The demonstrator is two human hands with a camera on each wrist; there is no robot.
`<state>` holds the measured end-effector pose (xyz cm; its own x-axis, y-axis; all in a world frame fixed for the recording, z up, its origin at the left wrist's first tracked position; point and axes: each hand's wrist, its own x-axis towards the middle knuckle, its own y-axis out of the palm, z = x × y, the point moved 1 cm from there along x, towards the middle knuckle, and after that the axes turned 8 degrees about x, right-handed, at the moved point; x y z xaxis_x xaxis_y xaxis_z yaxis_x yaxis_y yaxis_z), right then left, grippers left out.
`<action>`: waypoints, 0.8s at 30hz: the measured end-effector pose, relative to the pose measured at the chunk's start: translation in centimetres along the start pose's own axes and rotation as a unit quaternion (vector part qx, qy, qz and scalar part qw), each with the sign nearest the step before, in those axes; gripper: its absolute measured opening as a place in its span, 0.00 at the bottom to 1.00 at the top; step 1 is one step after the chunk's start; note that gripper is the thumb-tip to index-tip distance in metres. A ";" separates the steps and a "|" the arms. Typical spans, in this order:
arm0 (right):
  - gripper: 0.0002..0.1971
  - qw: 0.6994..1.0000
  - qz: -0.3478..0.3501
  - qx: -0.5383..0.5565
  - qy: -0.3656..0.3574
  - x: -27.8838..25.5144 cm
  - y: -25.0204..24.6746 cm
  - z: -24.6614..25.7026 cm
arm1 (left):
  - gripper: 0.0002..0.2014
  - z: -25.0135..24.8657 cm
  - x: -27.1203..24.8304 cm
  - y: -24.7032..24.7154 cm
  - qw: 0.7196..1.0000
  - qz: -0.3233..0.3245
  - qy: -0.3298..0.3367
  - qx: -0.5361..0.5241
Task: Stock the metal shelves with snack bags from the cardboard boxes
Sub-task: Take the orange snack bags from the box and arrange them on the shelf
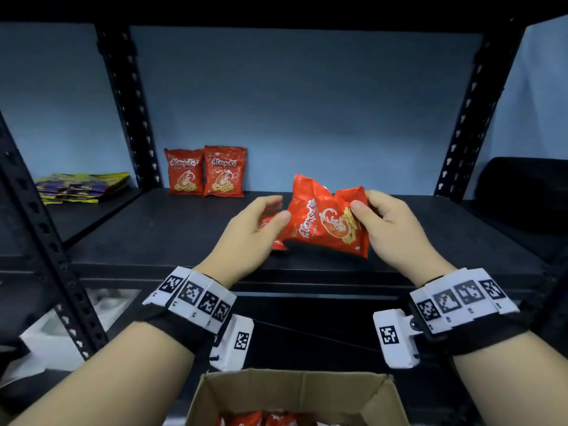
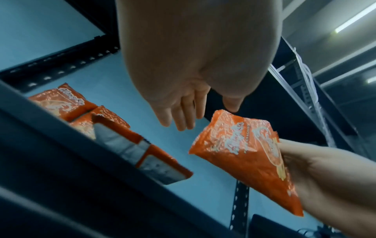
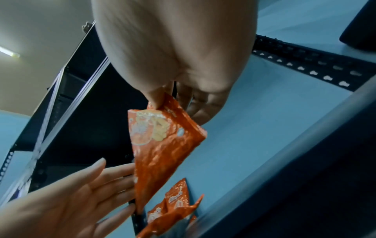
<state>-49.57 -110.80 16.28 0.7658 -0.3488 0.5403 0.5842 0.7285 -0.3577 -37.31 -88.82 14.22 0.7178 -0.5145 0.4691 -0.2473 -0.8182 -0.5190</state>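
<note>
Above shelf [image 1: 184, 229] | right hand [image 1: 396, 229] pinches snack bag [image 1: 325, 222] | top tilted up-left

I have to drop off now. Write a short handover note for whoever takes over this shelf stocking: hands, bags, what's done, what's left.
Right hand: pinches a red crinkly snack bag above the black metal shelf.
Left hand: open, fingers straight beside that bag; another red bag lies on the shelf under it.
Done: two red bags stand upright at the back left.
Left: stand the held and lying bags beside them; more red bags remain in the open cardboard box below.
</note>
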 end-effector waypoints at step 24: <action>0.20 0.975 -0.213 -0.001 -0.065 -3.7 4.8 2.2 | 0.10 -2.6 -3.0 0.6 0.975 -0.221 0.012 -0.012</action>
<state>-50.19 -104.70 14.18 0.4124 -0.5423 0.7320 0.8425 0.5328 -0.0800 -41.33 -88.45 14.31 0.7430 -0.1153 0.6593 0.0676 -0.9671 -0.2453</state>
